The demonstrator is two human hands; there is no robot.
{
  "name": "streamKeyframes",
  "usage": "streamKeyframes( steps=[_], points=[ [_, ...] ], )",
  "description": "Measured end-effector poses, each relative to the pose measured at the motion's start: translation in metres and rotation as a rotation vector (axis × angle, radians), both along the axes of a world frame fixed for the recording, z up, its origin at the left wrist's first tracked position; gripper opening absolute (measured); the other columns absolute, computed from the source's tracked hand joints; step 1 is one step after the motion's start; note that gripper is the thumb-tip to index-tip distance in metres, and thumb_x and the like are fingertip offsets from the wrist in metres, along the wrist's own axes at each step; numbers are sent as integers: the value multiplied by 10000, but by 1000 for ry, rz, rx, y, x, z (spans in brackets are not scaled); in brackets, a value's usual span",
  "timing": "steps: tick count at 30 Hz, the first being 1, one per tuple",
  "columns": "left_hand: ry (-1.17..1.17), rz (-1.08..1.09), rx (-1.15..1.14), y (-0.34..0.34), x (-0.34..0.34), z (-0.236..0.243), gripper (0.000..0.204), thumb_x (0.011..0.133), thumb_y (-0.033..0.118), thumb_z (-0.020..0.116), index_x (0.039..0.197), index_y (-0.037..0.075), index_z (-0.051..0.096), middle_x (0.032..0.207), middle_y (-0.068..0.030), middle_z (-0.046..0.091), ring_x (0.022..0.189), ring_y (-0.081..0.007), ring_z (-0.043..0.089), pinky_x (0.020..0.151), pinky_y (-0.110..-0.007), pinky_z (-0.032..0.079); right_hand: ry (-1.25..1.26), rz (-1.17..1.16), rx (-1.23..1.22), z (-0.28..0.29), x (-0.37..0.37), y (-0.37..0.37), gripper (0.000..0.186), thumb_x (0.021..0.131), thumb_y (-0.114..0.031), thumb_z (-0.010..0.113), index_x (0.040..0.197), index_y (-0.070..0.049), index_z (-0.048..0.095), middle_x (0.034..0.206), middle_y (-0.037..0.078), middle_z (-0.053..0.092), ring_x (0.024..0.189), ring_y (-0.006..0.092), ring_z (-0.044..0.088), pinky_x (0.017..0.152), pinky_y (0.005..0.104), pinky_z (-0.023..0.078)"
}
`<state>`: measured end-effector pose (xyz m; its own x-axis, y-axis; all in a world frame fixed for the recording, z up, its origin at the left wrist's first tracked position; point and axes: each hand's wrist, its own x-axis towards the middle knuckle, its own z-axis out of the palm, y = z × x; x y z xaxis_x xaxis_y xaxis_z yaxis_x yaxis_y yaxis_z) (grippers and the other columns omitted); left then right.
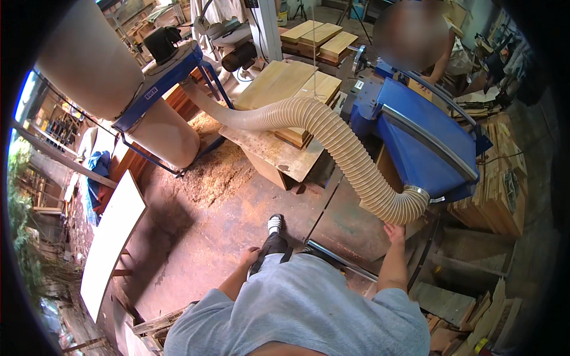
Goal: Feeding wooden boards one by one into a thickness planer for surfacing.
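My right hand is raised at the lower bend of a ribbed beige dust hose. Its fingers are stretched out, with the tips at the underside of the hose; whether they press on it I cannot tell. The hose curves from a metal clamp on a blue woodworking machine over toward the dust collector. Beside my left thigh hangs my left hand, close to the dark shorts, its fingers mostly hidden. No object shows in it.
Behind the machine stands another person. Wooden panels lie stacked on a low table. Sawdust covers floor by the collector. A metal roller lies before me, boards stand at right, a white panel at left.
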<state>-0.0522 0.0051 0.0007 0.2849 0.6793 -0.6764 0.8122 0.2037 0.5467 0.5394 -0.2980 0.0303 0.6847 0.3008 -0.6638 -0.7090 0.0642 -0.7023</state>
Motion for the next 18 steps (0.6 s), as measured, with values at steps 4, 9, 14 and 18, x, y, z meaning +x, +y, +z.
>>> streamKeyframes(
  steps=[4, 9, 14, 18],
  points=[
    [-34, -3, -9, 6, 2, -7, 385, 856, 334, 566, 1114, 74, 686, 1142, -174, 661, 1101, -294, 609, 952, -361, 456, -118, 30, -124, -15, 24, -9, 593, 930, -456, 502, 1405, -138, 343, 1401, 93, 447, 1236, 312, 491, 984, 509, 426],
    [23, -8, -4, 11, 3, 3, 406, 841, 362, 573, 1115, 86, 688, 1154, -164, 657, 1109, -296, 605, 962, -362, 450, -148, -57, -345, -42, 47, -9, 614, 920, -498, 488, 1366, -82, 412, 1345, 138, 495, 1190, 314, 528, 909, 491, 473],
    [31, -26, 18, 9, 3, 15, 405, 835, 365, 579, 1109, 89, 692, 1160, -161, 655, 1114, -296, 604, 962, -363, 452, -173, -97, -358, -36, 46, 2, 610, 921, -503, 480, 1349, -72, 429, 1334, 142, 504, 1181, 314, 534, 907, 485, 474],
    [-14, -13, 17, 7, -3, 6, 398, 826, 348, 591, 1107, 85, 692, 1147, -173, 659, 1106, -298, 610, 954, -366, 459, -197, -88, -371, -20, 41, 15, 607, 921, -506, 474, 1335, -64, 443, 1325, 144, 512, 1174, 313, 539, 905, 481, 475]
  ],
)
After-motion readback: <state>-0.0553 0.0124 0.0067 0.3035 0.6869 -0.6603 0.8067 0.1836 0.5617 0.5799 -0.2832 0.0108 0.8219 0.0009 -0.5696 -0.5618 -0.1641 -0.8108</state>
